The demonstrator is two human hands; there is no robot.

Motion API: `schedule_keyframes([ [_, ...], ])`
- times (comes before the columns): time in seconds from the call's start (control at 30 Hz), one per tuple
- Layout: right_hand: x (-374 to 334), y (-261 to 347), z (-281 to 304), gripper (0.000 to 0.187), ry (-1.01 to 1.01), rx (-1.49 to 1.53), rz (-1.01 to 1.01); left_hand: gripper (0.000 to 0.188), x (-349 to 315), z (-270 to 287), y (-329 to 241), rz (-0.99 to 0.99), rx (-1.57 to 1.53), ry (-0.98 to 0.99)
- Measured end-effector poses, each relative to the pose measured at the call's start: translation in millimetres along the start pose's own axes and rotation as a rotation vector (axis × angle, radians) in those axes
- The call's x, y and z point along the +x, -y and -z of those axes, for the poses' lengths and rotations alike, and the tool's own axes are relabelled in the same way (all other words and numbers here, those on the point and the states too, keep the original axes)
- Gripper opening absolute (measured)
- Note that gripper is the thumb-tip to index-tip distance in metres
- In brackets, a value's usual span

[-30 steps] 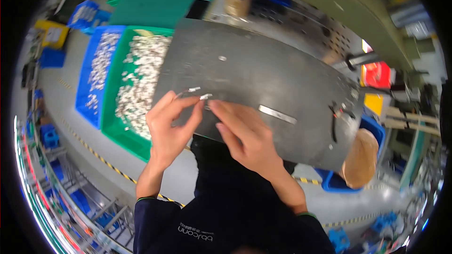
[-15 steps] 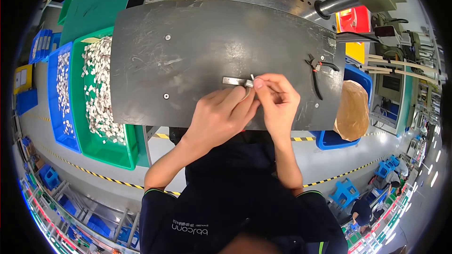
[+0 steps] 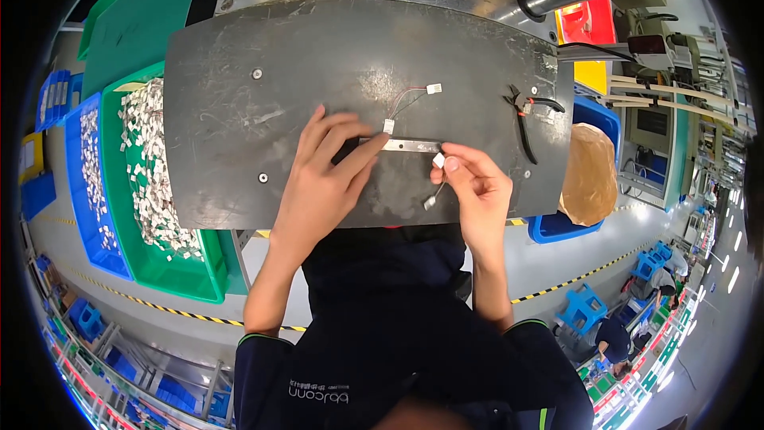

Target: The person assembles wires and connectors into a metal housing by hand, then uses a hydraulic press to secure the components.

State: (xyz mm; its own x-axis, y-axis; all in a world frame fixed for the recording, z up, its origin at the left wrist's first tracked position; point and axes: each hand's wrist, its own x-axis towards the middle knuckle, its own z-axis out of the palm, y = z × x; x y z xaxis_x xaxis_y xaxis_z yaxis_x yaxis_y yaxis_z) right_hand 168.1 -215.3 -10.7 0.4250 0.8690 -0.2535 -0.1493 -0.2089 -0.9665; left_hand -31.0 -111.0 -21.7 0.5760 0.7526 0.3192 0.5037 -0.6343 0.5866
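A narrow metal strip with small holes (image 3: 410,146) lies on the dark metal plate (image 3: 334,56). My left hand (image 3: 318,175) is open over the strip's left end, fingers apart, with fingertips touching it near a white connector (image 3: 388,126). Thin wires run from that connector to a second white connector (image 3: 434,88) farther back. At the strip's right end, my right hand (image 3: 479,187) is closed in a pinch on a white connector (image 3: 438,160). A short cable hangs from it to another white connector (image 3: 430,202). The left fingers hide part of the strip.
Black-handled cutting pliers (image 3: 522,119) lie at the plate's right. Left of the plate stand a green bin (image 3: 208,275) and a blue bin (image 3: 107,259), both holding many small white parts. A brown-paper-covered load (image 3: 589,175) sits in a blue crate (image 3: 549,231) at right.
My hands have moved apart, the left leftward with its fingers spreading. More of the strip shows, and a wired connector pair lies behind it. My right hand now shows a pinched connector.
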Motion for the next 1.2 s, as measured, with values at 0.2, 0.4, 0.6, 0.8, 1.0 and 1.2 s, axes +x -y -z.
schedule_keyframes([
  [0.2, -4, -2, -23, 0.016, -0.125, -0.317, 0.014, 0.025, -4, -16, -3, 0.047, -0.232, -0.128],
  [0.4, -5, -4, -48, 0.014, -0.197, -0.266, 0.080, 0.026, -7, -26, -8, 0.106, -0.254, -0.152],
  [0.6, 1, -3, -38, 0.013, -0.110, -0.069, 0.007, 0.021, -7, -27, -5, 0.065, -0.274, -0.173],
  [0.8, 14, 3, -28, 0.017, 0.013, 0.037, -0.065, 0.015, -5, -24, -1, 0.085, -0.375, -0.171],
  [1.0, 17, 6, -35, 0.015, 0.021, -0.084, 0.003, 0.015, -7, -24, 0, 0.110, -0.415, -0.193],
  [1.2, 64, 50, -1, 0.019, 0.034, -0.865, 0.438, 0.018, -3, -21, -4, 0.150, -0.423, -0.173],
])
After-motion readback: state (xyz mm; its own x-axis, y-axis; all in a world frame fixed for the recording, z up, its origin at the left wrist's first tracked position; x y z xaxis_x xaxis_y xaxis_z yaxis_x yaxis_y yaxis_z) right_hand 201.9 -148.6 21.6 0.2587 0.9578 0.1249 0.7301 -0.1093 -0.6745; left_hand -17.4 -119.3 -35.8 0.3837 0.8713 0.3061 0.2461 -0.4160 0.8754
